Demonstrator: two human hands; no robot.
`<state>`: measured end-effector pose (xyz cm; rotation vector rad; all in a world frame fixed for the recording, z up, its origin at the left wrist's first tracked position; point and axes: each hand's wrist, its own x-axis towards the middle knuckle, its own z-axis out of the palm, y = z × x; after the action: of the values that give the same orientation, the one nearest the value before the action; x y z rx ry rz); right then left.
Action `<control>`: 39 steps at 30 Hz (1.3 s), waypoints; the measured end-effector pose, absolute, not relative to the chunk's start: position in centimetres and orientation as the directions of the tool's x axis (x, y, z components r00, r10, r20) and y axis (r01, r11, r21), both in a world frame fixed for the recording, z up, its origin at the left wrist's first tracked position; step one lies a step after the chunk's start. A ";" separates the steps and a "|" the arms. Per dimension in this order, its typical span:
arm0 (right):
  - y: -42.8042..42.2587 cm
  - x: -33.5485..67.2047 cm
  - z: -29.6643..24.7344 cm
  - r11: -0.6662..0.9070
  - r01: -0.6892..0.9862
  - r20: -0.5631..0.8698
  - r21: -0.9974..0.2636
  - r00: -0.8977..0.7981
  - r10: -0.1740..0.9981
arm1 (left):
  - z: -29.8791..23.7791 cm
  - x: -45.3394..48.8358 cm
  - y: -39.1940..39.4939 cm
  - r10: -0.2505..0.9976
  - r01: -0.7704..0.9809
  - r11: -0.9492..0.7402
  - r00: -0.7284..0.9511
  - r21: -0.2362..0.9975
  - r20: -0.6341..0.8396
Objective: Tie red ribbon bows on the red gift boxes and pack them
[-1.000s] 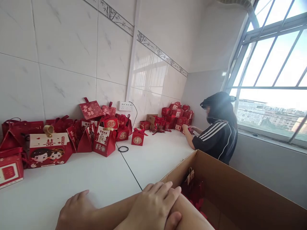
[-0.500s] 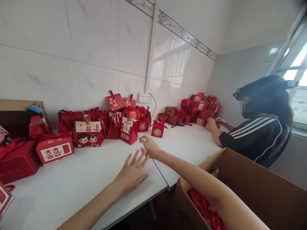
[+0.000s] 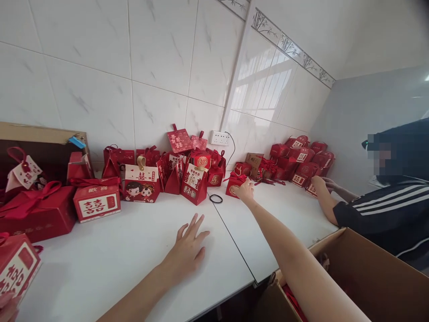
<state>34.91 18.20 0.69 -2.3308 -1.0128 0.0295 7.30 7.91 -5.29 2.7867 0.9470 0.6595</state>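
Note:
My right hand (image 3: pixel 246 192) reaches out to a small red gift box (image 3: pixel 231 187) with a ribbon bow and a gold emblem. Its fingers are closed at the box's right side, and the fingertips are partly hidden. Above the white tabletop, my left hand (image 3: pixel 188 248) has its fingers spread and holds nothing. A black elastic loop (image 3: pixel 216 199) lies on the table between my two hands. Just left of the loop stands an upright red gift box (image 3: pixel 194 185) with a white printed panel.
More red gift boxes (image 3: pixel 140 183) line the tiled wall, with another pile (image 3: pixel 298 156) at the far right. A co-worker's hands (image 3: pixel 320 181) work there. Another person's hand (image 3: pixel 8 306) touches a box at lower left. An open cardboard carton (image 3: pixel 378 264) stands at lower right.
My right hand has left the black loop, which now lies on the table, and moved right to the small gift box. The view has shifted; my left hand stays spread.

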 end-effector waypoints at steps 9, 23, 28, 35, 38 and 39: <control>21.2 32.2 -0.4 -0.623 0.439 0.117 -0.647 0.865 0.487 | -4.9 7.3 7.8 0.636 0.569 -0.772 0.691 0.284 0.344; 17.6 34.6 -0.2 -0.551 0.405 0.032 -0.730 0.825 0.564 | -4.4 6.7 8.1 0.617 0.551 -0.787 0.695 0.279 0.368; 13.2 34.1 1.1 -0.434 0.449 0.100 -0.781 0.776 0.623 | -4.7 7.0 8.0 0.622 0.547 -0.783 0.705 0.297 0.341; 6.6 28.7 -0.2 -0.103 0.655 0.395 -0.749 0.565 0.724 | -4.6 6.2 9.0 0.668 0.566 -0.744 0.641 0.355 0.379; 4.4 26.7 -1.9 -0.063 0.667 0.305 -0.742 0.420 0.855 | -4.2 5.8 9.7 0.767 0.601 -0.640 0.536 0.479 0.352; 3.8 26.3 -2.2 -0.050 0.679 0.281 -0.732 0.368 0.886 | -4.1 5.8 9.8 0.799 0.597 -0.598 0.496 0.535 0.339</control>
<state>26.31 3.82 -2.17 -1.7917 -1.3760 0.3111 5.80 9.83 -4.09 2.3966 1.1671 0.8105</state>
